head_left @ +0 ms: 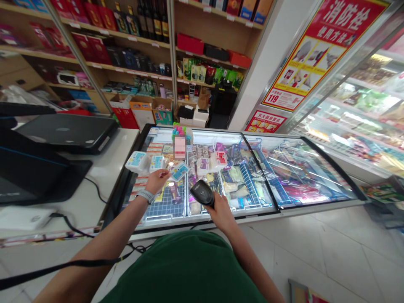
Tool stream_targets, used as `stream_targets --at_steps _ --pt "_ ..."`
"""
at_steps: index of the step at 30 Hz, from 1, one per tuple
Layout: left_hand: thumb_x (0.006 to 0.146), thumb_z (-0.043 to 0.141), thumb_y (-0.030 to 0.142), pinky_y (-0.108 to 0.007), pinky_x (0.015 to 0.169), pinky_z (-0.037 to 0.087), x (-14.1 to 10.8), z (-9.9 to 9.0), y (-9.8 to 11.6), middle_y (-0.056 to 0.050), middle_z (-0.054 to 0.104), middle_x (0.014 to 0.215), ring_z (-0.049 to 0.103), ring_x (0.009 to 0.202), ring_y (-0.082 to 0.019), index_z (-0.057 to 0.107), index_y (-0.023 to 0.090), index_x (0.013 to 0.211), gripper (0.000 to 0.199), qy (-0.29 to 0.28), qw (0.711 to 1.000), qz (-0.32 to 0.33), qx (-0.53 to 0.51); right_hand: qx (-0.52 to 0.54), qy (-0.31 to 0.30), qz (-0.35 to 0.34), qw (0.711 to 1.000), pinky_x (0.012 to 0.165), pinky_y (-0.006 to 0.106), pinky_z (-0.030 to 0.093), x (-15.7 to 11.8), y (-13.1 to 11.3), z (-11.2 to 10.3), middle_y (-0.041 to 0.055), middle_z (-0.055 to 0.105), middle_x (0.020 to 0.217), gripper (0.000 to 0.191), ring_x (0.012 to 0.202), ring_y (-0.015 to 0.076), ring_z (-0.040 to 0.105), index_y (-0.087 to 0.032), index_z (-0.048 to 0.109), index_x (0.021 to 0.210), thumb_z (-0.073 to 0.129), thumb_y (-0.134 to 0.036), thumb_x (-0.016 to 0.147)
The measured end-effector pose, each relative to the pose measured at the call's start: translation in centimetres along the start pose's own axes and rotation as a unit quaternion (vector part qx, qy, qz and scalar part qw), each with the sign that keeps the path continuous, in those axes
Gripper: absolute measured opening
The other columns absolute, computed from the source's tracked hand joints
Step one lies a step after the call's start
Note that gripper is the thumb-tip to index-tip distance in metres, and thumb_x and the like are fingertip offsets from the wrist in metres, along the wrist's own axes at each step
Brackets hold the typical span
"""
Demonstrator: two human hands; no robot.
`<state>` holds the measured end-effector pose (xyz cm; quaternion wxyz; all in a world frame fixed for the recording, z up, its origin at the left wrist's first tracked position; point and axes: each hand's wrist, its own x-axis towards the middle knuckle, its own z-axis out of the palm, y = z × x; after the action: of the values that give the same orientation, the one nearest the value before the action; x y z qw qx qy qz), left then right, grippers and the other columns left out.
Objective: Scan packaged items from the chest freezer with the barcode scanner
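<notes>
My left hand [157, 181] pinches the edge of a flat white packet with a blue label [179, 171], held above the freezer's glass top. A black handheld barcode scanner [202, 192] is gripped in my right hand [221, 212], its head tilted toward that packet. Left of the packet, a white pack with a blue label [157, 163] and a stack of similar blue-labelled packs [138, 160] rest on the glass. To the right lie a purple-labelled white pack [203, 165] and a stack of red-labelled packs [220, 159].
The chest freezer [274, 210] with sliding glass lids spans the front, frozen goods inside. On its far edge is a colourful bunch [179, 129]. A counter [121, 145] at left bears a black laptop [67, 130] and a dark terminal. Black cables [94, 263] run below my left arm.
</notes>
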<state>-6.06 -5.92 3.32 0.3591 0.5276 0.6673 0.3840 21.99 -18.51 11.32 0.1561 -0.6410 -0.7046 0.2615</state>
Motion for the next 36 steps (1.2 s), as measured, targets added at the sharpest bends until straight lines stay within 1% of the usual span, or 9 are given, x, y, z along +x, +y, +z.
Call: stream_targets --at_steps 7,13,16,19,22,25,27,31,36 --pt "0.064 0.071 0.038 -0.029 0.073 0.045 0.2 0.2 -0.3 -0.004 0.071 0.075 0.063 0.077 -0.022 0.071 0.019 0.077 0.023 -0.006 1.0 -0.006 -0.001 -0.01 -0.005 -0.004 1.0 0.09 0.037 0.039 0.2 0.3 0.1 0.0116 0.067 0.106 0.018 0.102 0.0269 0.058 -0.015 0.055 0.105 0.059 -0.018 0.088" --pt "0.061 0.073 0.038 -0.028 0.071 0.045 0.4 0.3 -0.6 -0.002 0.07 0.072 0.062 0.077 -0.021 0.072 0.018 0.077 0.026 -0.011 0.999 -0.038 -0.027 -0.004 0.002 -0.017 1.0 0.091 0.038 0.038 0.3 0.6 0.3 0.0112 0.067 0.106 0.018 0.1 0.0261 0.059 -0.015 0.055 0.106 0.059 -0.02 0.088" --pt "0.059 0.076 0.04 -0.028 0.068 0.045 0.3 0.4 -1.0 -0.002 0.07 0.071 0.062 0.076 -0.02 0.071 0.018 0.076 0.028 -0.017 0.996 -0.071 -0.055 0.006 0.011 -0.015 1.0 0.09 0.037 0.038 0.4 0.6 0.2 0.0103 0.067 0.105 0.018 0.1 0.0254 0.059 -0.016 0.056 0.105 0.06 -0.02 0.088" --pt "0.06 0.078 0.042 -0.027 0.063 0.045 0.2 1.0 -1.9 -0.003 0.069 0.067 0.062 0.07 -0.019 0.07 0.016 0.075 0.032 -0.031 0.987 -0.126 -0.09 0.013 0.013 -0.009 1.0 0.089 0.036 0.04 0.4 0.5 0.1 0.0099 0.067 0.103 0.017 0.099 0.0251 0.059 -0.017 0.056 0.103 0.061 -0.019 0.086" --pt "0.068 0.077 0.042 -0.027 0.06 0.047 0.1 2.0 -2.9 -0.002 0.066 0.066 0.063 0.065 -0.016 0.067 0.014 0.077 0.031 -0.042 0.972 -0.197 -0.122 0.025 0.017 -0.014 0.999 0.088 0.035 0.041 0.3 0.5 0.1 0.0103 0.066 0.103 0.021 0.1 0.0251 0.059 -0.016 0.056 0.104 0.062 -0.017 0.084" --pt "0.085 0.067 0.038 -0.028 0.064 0.052 0.2 2.8 -3.7 -0.002 0.067 0.079 0.063 0.069 -0.012 0.065 0.013 0.09 0.026 -0.046 0.954 -0.26 -0.142 0.028 0.019 -0.02 0.999 0.088 0.034 0.042 0.2 0.6 0.2 0.01 0.065 0.105 0.024 0.101 0.0248 0.059 -0.017 0.055 0.106 0.062 -0.016 0.084" --pt "0.091 0.061 0.036 -0.031 0.07 0.055 0.3 3.3 -3.9 -0.004 0.067 0.094 0.064 0.078 -0.013 0.063 0.013 0.102 0.026 -0.048 0.944 -0.289 -0.152 0.023 0.018 -0.015 0.999 0.087 0.033 0.042 0.1 0.6 0.2 0.0095 0.065 0.104 0.022 0.099 0.0245 0.059 -0.018 0.055 0.105 0.062 -0.016 0.084" --pt "0.091 0.06 0.035 -0.036 0.078 0.056 0.9 4.1 -4.0 -0.007 0.064 0.112 0.064 0.092 -0.017 0.06 0.015 0.117 0.032 -0.043 0.928 -0.332 -0.164 0.021 0.018 -0.007 1.0 0.084 0.033 0.043 -0.2 0.5 0.1 0.0088 0.065 0.1 0.019 0.097 0.0245 0.06 -0.018 0.056 0.101 0.062 -0.016 0.083" --pt "0.092 0.06 0.035 -0.036 0.077 0.057 1.9 4.9 -3.9 -0.007 0.064 0.112 0.064 0.092 -0.017 0.059 0.015 0.118 0.033 -0.025 0.917 -0.362 -0.166 0.056 0.024 0.009 0.998 0.079 0.03 0.045 -0.6 0.6 -0.1 0.0082 0.065 0.099 0.02 0.093 0.0228 0.062 -0.019 0.055 0.101 0.062 -0.013 0.082"
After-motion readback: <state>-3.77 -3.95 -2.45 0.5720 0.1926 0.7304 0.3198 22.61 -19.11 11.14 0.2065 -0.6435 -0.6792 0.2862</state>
